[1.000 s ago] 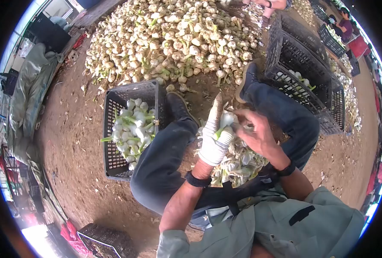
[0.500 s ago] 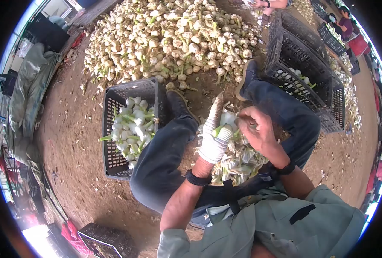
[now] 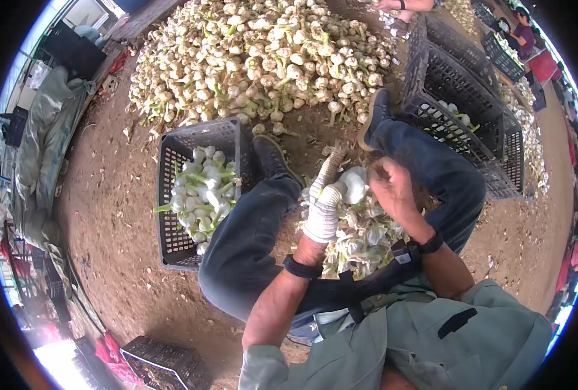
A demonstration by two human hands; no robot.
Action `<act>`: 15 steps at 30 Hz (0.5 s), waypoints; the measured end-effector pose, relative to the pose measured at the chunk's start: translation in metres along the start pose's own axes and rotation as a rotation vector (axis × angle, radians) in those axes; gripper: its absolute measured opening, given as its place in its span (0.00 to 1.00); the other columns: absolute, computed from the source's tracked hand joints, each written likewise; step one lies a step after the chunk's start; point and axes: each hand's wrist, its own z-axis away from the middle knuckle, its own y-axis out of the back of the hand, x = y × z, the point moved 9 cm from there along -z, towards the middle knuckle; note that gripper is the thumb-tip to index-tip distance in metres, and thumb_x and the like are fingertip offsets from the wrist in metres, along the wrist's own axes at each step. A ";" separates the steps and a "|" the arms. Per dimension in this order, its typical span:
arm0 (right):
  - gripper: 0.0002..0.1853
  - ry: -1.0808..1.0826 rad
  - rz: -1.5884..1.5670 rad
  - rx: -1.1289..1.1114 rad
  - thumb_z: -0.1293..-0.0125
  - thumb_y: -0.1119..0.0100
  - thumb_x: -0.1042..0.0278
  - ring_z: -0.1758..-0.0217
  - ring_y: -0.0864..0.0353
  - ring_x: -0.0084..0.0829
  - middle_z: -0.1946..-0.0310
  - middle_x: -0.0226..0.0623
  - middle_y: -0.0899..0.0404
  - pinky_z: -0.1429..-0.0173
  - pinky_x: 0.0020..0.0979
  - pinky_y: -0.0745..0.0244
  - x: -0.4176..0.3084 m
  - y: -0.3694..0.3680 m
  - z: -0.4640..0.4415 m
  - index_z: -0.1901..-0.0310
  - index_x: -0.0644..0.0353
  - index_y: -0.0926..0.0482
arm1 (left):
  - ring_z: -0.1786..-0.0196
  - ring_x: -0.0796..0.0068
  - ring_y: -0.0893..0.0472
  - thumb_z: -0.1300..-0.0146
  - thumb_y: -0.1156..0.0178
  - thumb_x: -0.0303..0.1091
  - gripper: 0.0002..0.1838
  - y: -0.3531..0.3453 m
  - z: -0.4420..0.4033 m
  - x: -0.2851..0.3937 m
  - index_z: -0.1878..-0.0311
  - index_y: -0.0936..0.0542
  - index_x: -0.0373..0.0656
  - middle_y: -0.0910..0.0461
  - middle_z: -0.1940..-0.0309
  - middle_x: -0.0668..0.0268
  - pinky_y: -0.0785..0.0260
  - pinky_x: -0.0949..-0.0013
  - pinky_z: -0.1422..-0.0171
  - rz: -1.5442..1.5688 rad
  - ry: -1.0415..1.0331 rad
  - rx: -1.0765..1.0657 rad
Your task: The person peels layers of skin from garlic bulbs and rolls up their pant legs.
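Note:
My left hand (image 3: 323,209), in a white glove with tape-like wrapping on a finger, grips a white, peeled garlic bulb (image 3: 354,184) above my lap. Close beside the bulb on its right is my bare right hand (image 3: 396,194), its fingers curled together; what they pinch, if anything, is hidden. Beneath both hands, between my legs, lies a heap of garlic skins (image 3: 361,246). By my left knee stands a black plastic crate (image 3: 179,258) holding several clean white bulbs with green stems (image 3: 204,190).
A large pile of unpeeled garlic (image 3: 256,62) covers the ground ahead. Black crates (image 3: 454,84) stand at the right, one with some white bulbs inside. Other people sit farther off, one near a red object (image 3: 542,66). Another dark crate (image 3: 165,364) lies at the lower left.
The bulb in my left hand has turned, showing more white surface and no green stem. My right hand has shifted slightly right, its fingers drawn more closely together.

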 end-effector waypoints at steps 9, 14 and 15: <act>0.10 -0.282 -0.709 -0.248 0.28 0.43 0.66 0.75 0.23 0.19 0.70 0.30 0.22 0.71 0.22 0.26 -0.031 -0.022 0.009 0.58 0.65 0.22 | 0.45 0.67 0.22 0.41 0.42 0.40 0.40 0.000 0.003 -0.001 0.27 0.41 0.37 0.26 0.40 0.58 0.29 0.66 0.38 -0.063 0.027 0.021; 0.06 0.033 -0.346 0.017 0.30 0.43 0.72 0.74 0.22 0.23 0.71 0.34 0.20 0.69 0.25 0.26 -0.042 0.011 0.005 0.59 0.67 0.22 | 0.77 0.84 0.27 0.29 0.45 0.47 0.20 0.038 -0.003 -0.030 0.50 0.21 0.37 0.22 0.77 0.71 0.35 0.77 0.74 -0.422 0.160 0.193; 0.06 0.157 -0.224 0.085 0.31 0.42 0.73 0.75 0.22 0.25 0.72 0.37 0.20 0.69 0.27 0.27 -0.048 0.017 0.006 0.59 0.67 0.22 | 0.77 0.84 0.27 0.29 0.45 0.47 0.20 0.034 -0.002 -0.027 0.50 0.21 0.37 0.22 0.77 0.71 0.35 0.77 0.74 -0.421 0.160 0.193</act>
